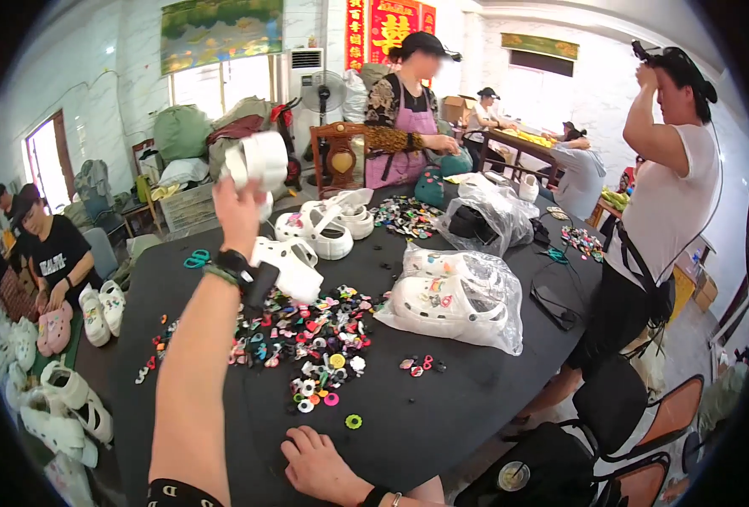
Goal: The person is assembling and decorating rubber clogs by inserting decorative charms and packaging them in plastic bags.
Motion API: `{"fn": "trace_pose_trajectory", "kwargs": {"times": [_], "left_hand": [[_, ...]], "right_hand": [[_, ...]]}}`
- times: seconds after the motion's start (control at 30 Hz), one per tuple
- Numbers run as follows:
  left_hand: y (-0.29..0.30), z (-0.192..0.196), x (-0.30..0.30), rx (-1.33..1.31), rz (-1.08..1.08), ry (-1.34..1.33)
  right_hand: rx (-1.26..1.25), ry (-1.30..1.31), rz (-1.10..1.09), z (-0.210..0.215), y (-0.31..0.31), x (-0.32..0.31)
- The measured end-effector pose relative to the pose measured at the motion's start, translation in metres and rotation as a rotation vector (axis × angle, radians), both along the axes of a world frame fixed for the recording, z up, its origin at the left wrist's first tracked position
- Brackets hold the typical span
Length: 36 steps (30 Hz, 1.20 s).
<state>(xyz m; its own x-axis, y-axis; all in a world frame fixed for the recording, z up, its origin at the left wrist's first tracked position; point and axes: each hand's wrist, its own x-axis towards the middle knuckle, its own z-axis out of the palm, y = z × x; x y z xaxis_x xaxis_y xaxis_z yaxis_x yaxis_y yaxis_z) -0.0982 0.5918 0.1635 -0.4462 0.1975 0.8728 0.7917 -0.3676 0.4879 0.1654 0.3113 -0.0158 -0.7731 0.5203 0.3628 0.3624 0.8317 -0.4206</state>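
Note:
Raised over the far left part of the black table (450,406), my left hand (237,211) grips a white clog (263,159), blurred by motion. Beneath that wrist lie more white clogs (294,272). My right hand (328,469) rests on the table's near edge, fingers loosely spread and holding nothing. Between my hands spreads a pile of colourful shoe charms (294,334). A green round charm (354,422) lies closest to my right hand. To the right, a clear plastic bag (509,308) holds a pair of white clogs (429,304) decorated with charms.
Several decorated clogs (74,401) sit at the left. Teal scissors (197,258) lie on the table's left, and another charm pile (406,217) farther back. A person in a purple apron (404,127) works across the table; another (670,186) stands right. Chairs (611,406) stand at lower right.

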Motion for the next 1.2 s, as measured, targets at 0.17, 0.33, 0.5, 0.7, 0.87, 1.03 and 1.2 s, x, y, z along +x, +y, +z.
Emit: {"fn": "trace_pose_trajectory", "kwargs": {"times": [0.17,0.33,0.5,0.7,0.87,1.03,1.2], "left_hand": [[-0.102,0.077,-0.050,0.035,-0.391,-0.008],[-0.231,0.122,-0.089,0.058,-0.430,-0.066],[-0.343,0.071,-0.098,-0.211,-0.157,-0.063],[-0.431,-0.034,-0.172,-0.418,-0.005,-0.075],[-0.453,-0.062,-0.208,-0.531,0.333,0.159],[-0.444,-0.096,-0.229,-0.698,0.473,0.334],[-0.431,-0.107,-0.226,-1.276,0.202,-0.070]], "right_hand": [[0.035,0.010,-0.014,-0.003,0.000,-0.001],[0.040,0.029,0.005,-0.008,-0.002,-0.006],[0.063,0.058,-0.013,-0.012,0.003,-0.004],[0.107,0.086,-0.010,-0.007,-0.005,-0.010],[0.117,0.068,-0.020,-0.011,-0.005,-0.008],[0.106,0.048,-0.014,-0.012,-0.006,-0.011],[0.096,0.040,0.005,-0.007,-0.008,-0.013]]}}
